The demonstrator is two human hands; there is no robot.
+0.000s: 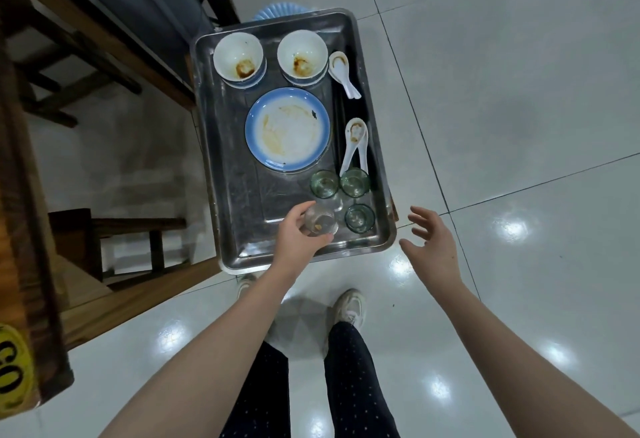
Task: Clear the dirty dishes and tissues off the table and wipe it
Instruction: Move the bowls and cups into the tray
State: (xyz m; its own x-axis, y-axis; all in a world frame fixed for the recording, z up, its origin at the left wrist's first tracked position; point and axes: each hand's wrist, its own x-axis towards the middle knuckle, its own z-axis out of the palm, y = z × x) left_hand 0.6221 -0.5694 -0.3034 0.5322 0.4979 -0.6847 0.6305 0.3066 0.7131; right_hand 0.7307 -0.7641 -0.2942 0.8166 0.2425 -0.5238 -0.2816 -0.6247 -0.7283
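A steel tray (pixel 235 202) holds two dirty white bowls (pixel 238 56) (pixel 302 53), a blue-rimmed plate (pixel 287 129), white spoons (pixel 341 68) (pixel 356 139) and three greenish glasses (pixel 324 183) (pixel 354 182) (pixel 360 217). My left hand (pixel 298 236) grips a small clear glass (pixel 320 220) just above the tray's near right part, beside the other glasses. My right hand (pixel 431 242) hovers with spread fingers to the right of the tray's near corner, holding nothing.
The wooden table edge (pixel 20 229) with a yellow number tag (pixel 14 375) runs down the left. Wooden benches (pixel 121 229) stand under it. A blue ribbed bin (pixel 277 9) shows behind the tray. Glossy white tile floor (pixel 519 126) spreads to the right; my feet stand below.
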